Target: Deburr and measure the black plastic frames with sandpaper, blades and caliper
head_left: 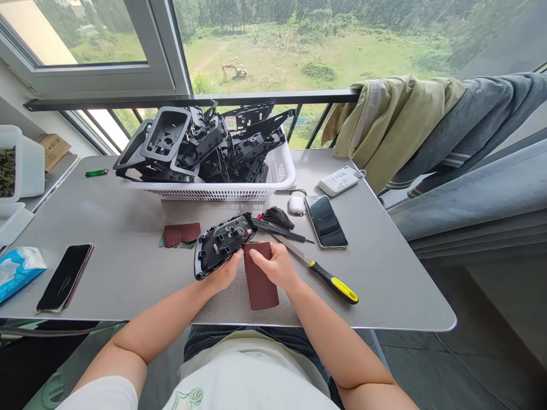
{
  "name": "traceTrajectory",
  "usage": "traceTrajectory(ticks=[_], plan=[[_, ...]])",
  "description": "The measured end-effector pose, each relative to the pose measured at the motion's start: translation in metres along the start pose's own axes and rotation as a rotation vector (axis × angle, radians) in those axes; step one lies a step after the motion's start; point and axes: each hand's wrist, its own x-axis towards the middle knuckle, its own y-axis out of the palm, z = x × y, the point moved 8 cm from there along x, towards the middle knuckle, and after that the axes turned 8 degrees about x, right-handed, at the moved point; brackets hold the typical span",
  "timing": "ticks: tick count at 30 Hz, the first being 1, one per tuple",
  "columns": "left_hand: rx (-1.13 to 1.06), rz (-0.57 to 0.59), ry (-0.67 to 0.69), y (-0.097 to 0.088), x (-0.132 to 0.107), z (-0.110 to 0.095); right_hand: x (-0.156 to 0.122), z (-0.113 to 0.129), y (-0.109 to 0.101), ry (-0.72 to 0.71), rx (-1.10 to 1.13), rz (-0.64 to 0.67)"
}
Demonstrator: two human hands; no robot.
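Note:
My left hand (226, 272) grips a black moulded plastic part (223, 242) from below, tilted above the table with its clipped inner side facing up. In my right hand (277, 265) is a reddish-brown sheet of sandpaper (260, 285), the thumb lying across its upper end. The sheet's top edge meets the right end of the plastic part; whether they press together I cannot tell. Just beyond my hands lie a black caliper (277, 229) and a dark crumpled cloth-like thing (277, 217). A file with a yellow-and-black handle (335, 283) rests right of my right hand.
A white basket (217, 192) heaped with black plastic parts stands at the back. Smaller sandpaper pieces (182, 234) lie left of centre. Phones (327, 222) lie on both sides, with a white earbud case (297, 205), a power bank (341, 181), a green lighter (96, 173) and a blue-white packet (19, 273).

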Motion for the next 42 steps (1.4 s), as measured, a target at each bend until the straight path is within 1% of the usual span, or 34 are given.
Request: traceTrajectory(ticks=[2, 4, 7, 9, 11, 13, 15, 18, 21, 24, 27, 30, 33, 38, 42], plan=[[0.032, 0.003, 0.024, 0.001, 0.0, -0.001, 0.0, -0.001, 0.0, 0.003, -0.008, 0.001], [0.085, 0.051, 0.034, 0.006, 0.0, 0.0, 0.0, -0.002, -0.001, 0.011, -0.018, -0.002], [0.183, 0.129, 0.008, 0.012, 0.0, 0.007, 0.001, -0.002, -0.004, 0.021, -0.026, -0.014], [0.242, 0.143, -0.012, 0.012, -0.001, 0.011, 0.001, -0.002, -0.005, 0.028, -0.02, -0.018], [0.265, 0.148, -0.023, 0.011, -0.001, 0.014, 0.0, -0.002, -0.004, 0.036, -0.007, -0.013], [0.243, 0.173, -0.031, 0.013, -0.002, 0.014, 0.0, -0.004, -0.002, 0.05, 0.011, -0.004], [0.178, 0.182, -0.047, 0.015, -0.002, 0.015, -0.001, -0.005, -0.001, 0.066, 0.034, -0.004], [0.002, 0.106, -0.124, 0.013, -0.002, 0.018, 0.0, -0.005, -0.003, 0.089, 0.084, -0.021], [-0.293, 0.022, -0.249, 0.013, 0.0, 0.024, 0.002, -0.004, -0.009, 0.108, 0.166, -0.053], [-0.583, 0.009, -0.39, 0.019, 0.002, 0.027, 0.003, -0.003, -0.014, 0.117, 0.28, -0.087], [-0.73, -0.017, -0.488, 0.02, 0.003, 0.027, 0.003, -0.003, -0.018, 0.126, 0.428, -0.118], [-0.814, -0.009, -0.523, 0.02, 0.003, 0.023, 0.001, -0.005, -0.02, 0.135, 0.542, -0.157], [-0.854, 0.01, -0.535, 0.02, 0.003, 0.022, 0.0, -0.007, -0.021, 0.138, 0.582, -0.173], [-0.83, 0.039, -0.557, 0.021, 0.002, 0.022, -0.002, -0.008, -0.02, 0.131, 0.599, -0.172], [-0.784, 0.073, -0.518, 0.021, 0.003, 0.02, -0.002, -0.008, -0.021, 0.116, 0.597, -0.173]])
